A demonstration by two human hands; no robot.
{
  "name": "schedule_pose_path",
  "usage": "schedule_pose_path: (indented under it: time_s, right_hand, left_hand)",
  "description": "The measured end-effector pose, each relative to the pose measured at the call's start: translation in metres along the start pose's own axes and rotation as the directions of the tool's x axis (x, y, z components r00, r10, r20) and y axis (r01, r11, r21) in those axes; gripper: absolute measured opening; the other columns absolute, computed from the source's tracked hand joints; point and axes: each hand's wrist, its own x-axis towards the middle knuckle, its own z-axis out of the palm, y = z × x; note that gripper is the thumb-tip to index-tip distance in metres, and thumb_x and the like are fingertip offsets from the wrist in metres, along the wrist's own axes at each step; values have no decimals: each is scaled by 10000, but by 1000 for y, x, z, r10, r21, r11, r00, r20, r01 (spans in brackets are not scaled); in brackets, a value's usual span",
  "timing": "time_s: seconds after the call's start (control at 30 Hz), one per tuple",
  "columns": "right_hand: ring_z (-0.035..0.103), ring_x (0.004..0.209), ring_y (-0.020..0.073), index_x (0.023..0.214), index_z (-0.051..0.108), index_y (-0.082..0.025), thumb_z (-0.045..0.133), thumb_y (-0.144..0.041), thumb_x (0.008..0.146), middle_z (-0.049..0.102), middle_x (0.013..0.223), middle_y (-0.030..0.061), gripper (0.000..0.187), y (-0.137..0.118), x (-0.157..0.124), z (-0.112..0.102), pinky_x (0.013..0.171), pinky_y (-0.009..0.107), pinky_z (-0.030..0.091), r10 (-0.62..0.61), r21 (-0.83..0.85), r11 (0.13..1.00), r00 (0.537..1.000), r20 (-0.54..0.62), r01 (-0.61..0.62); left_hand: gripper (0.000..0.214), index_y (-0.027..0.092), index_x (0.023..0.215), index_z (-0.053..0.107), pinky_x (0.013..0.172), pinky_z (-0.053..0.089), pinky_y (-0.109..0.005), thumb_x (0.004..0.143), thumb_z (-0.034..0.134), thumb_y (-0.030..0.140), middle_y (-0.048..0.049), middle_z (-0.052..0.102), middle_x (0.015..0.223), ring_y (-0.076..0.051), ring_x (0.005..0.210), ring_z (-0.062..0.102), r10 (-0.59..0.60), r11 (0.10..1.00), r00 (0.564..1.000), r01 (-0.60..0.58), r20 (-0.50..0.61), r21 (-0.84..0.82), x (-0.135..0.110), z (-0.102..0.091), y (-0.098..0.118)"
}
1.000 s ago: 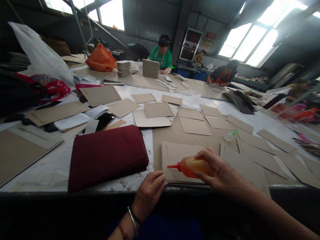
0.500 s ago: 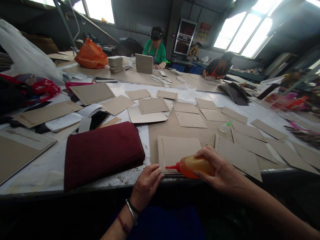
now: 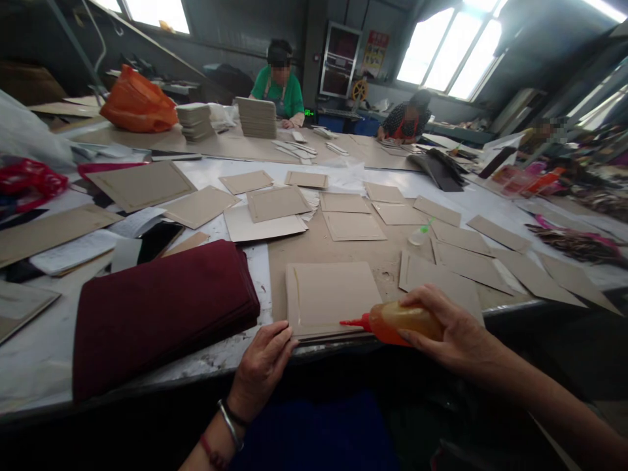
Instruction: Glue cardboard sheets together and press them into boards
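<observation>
Head view, one frame.

Right hand (image 3: 456, 337): fingers wrapped tight round an amber translucent plastic squeeze bottle with a red nozzle (image 3: 395, 322). The bottle lies nearly level. Its nozzle points left, and the tip sits over the near edge of a low stack of grey-brown cardboard panels (image 3: 331, 294). Whether the tip touches the card cannot be told.

Left hand (image 3: 262, 366): fingers held close together and lightly bent, with the tips resting on the near-left corner of the same stack. No grasp shows. There is a metal bangle (image 3: 229, 424) at the wrist.

The stack lies at the near edge of the white bench (image 3: 39, 356), on a larger brown card sheet (image 3: 318, 248). It is directly in front of the person. A faint line runs along the left margin of the top panel.

Surroundings:
- A thick pile of dark red sheets (image 3: 161, 314) lies just left of the stack, apart from it.
- Single cardboard panels (image 3: 468, 265) are spread flat across the bench, to the right and beyond.
- A small clear bottle with a green cap (image 3: 420, 233) lies among them.
- An orange plastic bag (image 3: 137, 101) is at the far left.
- Two tall stacks of boards (image 3: 255, 116) stand at the far end.
- A person in a green top (image 3: 280, 91) is behind those stacks.
- A second person in a dark top (image 3: 409, 118) is to the right, bent over the bench.
</observation>
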Motion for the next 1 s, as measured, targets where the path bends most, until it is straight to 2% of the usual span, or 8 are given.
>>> schedule_pose_path:
  time_s: [0.3, 0.57, 0.73, 0.9, 1.0]
  right_hand:
    - [560, 721, 174, 958, 469, -233, 553, -309, 734, 530, 867, 16, 250, 45, -24, -21, 644, 278, 467, 122, -21, 992, 990, -73, -124]
    - [576, 738, 207, 966, 483, -238, 561, -335, 709, 568, 895, 32, 286, 64, -37, -27, 677, 321, 480, 211, -7, 977, 965, -154, -214]
    - [581, 762, 209, 930, 486, -256, 576, -397, 706, 567, 894, 28, 280, 72, -24, -23, 701, 334, 481, 209, 27, 978, 947, -245, -209]
    - [575, 759, 195, 962, 439, -251, 568, -406, 737, 546, 902, 28, 302, 82, 3, -17, 674, 318, 487, 212, 87, 977, 935, -285, -195]
    - [560, 774, 182, 962, 430, -246, 574, -390, 747, 514, 917, 26, 296, 88, 21, -15, 681, 311, 481, 162, 91, 986, 938, -307, -141]
  left_hand:
    - [192, 169, 1000, 583, 796, 520, -284, 810, 560, 160, -72, 601, 980, -169, 899, 593, 39, 999, 999, -39, 20, 29, 1, -1, -1]
    - [201, 166, 1012, 582, 813, 515, -283, 813, 552, 157, -76, 595, 1010, -172, 908, 598, 58, 995, 997, -62, 51, 74, -2, 0, -5]
    - [208, 161, 1024, 579, 842, 507, -283, 820, 542, 169, -78, 586, 1034, -172, 919, 598, 65, 993, 995, -73, 78, 94, -2, -1, -4]
    - [214, 141, 1046, 566, 864, 485, -237, 839, 513, 163, -86, 568, 1055, -151, 941, 584, 107, 987, 989, -118, 102, 107, 1, -3, -4]
    - [227, 139, 1067, 554, 879, 470, -218, 851, 494, 165, -86, 553, 1076, -141, 963, 572, 122, 985, 984, -136, 127, 104, 0, -3, -8]
